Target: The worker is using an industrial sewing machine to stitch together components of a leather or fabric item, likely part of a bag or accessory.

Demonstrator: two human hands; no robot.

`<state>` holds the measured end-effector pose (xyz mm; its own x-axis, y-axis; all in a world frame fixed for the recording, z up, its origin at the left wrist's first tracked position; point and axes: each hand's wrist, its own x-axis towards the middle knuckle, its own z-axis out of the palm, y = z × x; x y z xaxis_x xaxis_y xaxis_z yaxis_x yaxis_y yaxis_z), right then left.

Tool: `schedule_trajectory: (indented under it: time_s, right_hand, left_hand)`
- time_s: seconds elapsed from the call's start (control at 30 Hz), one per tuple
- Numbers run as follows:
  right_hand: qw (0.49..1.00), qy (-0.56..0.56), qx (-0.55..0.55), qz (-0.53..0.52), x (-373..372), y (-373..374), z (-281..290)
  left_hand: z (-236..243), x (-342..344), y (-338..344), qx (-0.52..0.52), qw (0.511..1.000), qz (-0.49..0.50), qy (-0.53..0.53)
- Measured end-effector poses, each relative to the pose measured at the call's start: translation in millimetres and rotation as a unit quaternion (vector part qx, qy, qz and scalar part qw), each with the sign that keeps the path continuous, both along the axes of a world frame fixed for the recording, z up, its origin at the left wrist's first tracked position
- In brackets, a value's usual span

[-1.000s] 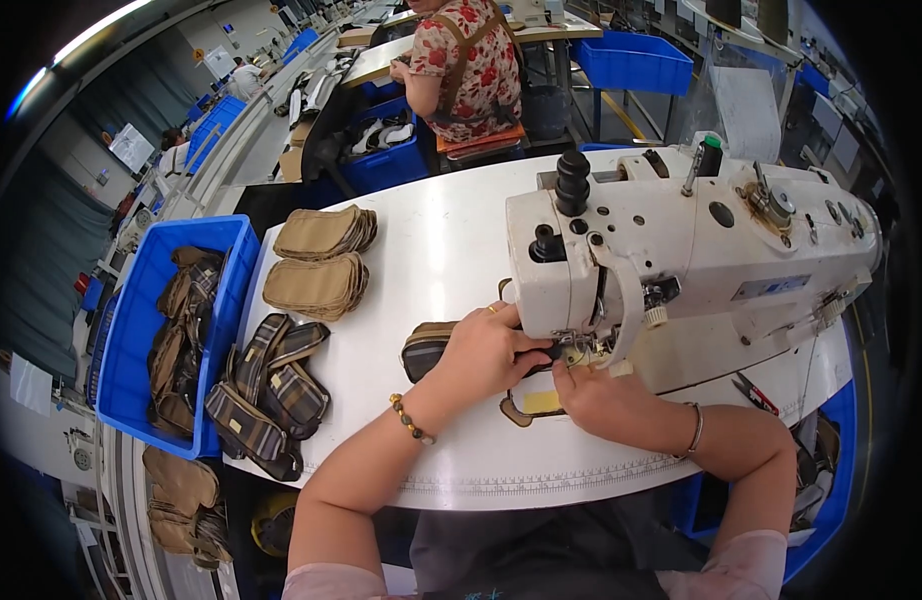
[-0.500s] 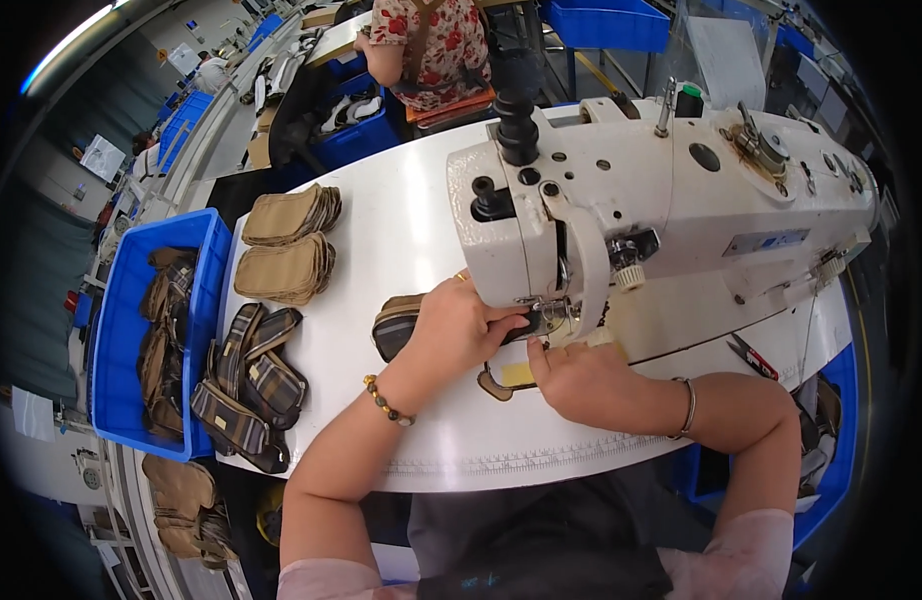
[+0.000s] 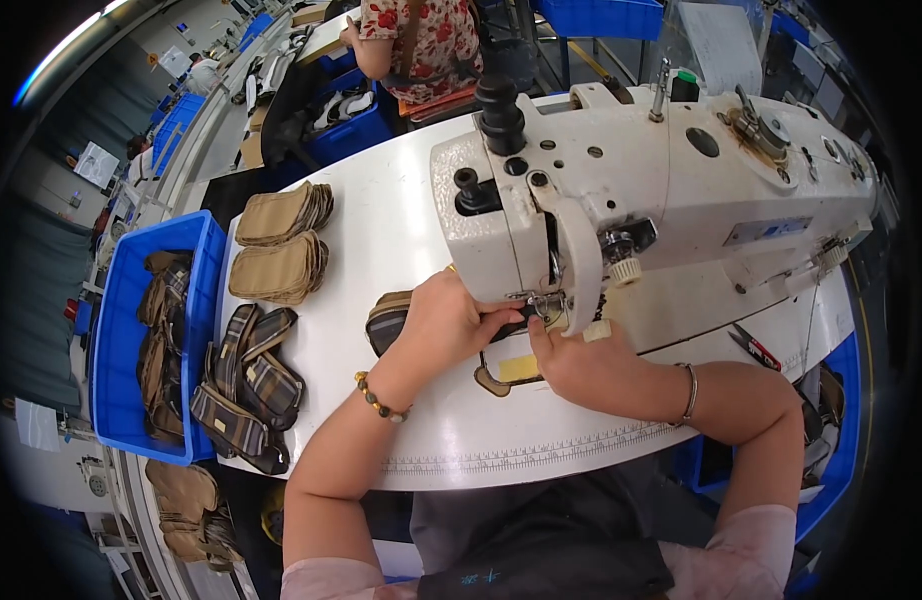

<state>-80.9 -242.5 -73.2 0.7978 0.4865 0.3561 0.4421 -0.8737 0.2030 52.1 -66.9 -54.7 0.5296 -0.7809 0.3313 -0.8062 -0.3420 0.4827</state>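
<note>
A: Head view, principal lot?
B: One dark-and-brown fabric piece (image 3: 387, 325), on the table (image 3: 421, 450) left of the sewing machine (image 3: 621, 190), its right part running beneath the needle end.

A: Hands?
B: Left hand (image 3: 446, 315): over the piece, thumb and forefinger drawn close at the cloth; pinching or pressing, cannot tell. Right hand (image 3: 586, 360): forefinger extended to the cloth's near edge, the rest curled; any pinch, cannot tell.

A: Reason for the placing?
B: Probably to keep the cloth flat and steady from both sides.

A: Surroundings?
B: Far left, two brown fabric stacks (image 3: 276, 268), seemingly within left-hand reach. Nearer, plaid pouches (image 3: 266, 375), heaped. Beyond the table's left edge, a blue bin (image 3: 166, 232), holding similar goods. Right, red-handled snips (image 3: 756, 347). Far side, a seated co-worker (image 3: 421, 50).

A: Obstructions?
B: The machine's head overhangs the fingertips; the left hand covers the piece's middle.
</note>
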Motion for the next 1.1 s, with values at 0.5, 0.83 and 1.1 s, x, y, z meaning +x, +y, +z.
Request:
schedule_trajectory:
  time_s: [0.5,0.83,1.1]
  right_hand:
    - [1.000,0.011,-0.005,0.008,5,-3,-8]
    - [0.998,0.068,-0.012,-0.006,3,0,-3]
    - [1.000,0.003,0.020,0.017,6,0,-6]
  left_hand:
    - [6,-5,-3,0.023,0.997,0.012,-0.069]
    - [5,-1,-4,0.052,0.994,0.006,-0.093]
    - [6,1,-8,0.030,0.992,0.008,-0.120]
